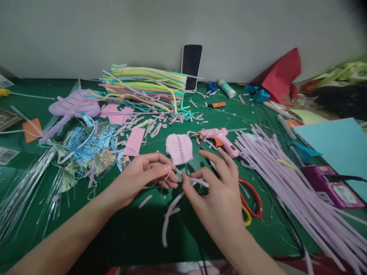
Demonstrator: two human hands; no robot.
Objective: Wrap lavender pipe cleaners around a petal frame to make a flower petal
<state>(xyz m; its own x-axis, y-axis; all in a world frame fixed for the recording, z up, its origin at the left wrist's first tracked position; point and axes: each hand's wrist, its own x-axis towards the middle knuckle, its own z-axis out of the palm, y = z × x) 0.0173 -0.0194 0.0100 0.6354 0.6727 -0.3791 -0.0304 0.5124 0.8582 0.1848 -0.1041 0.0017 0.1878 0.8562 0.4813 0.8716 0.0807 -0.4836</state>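
A short lilac pipe cleaner (pixel 198 181) stretches between my two hands. Closed in a pinch, my left hand (pixel 145 173) grips its left end, and a thin pale thread loops down from those fingers. My right hand (pixel 220 191) pinches the same piece between thumb and forefinger, other fingers raised and bent. Just beyond my fingertips lies a flat, fuzzy lilac piece (pixel 180 149) with a ridge down its middle. Below my hands a longer lilac strip (pixel 169 221) rests on the green table. Scissors with red and yellow handles (pixel 254 198) lie partly under my right hand.
A pink glue gun (pixel 216 137) lies ahead, its light on. Lilac pipe cleaners (pixel 281 183) spread at right beside a purple device (pixel 332 187). Multicoloured pipe cleaners (pixel 143 86), a phone (pixel 191 65) and an orange lighter (pixel 217 105) sit at the back. Blue tassels (pixel 91 139) are at left.
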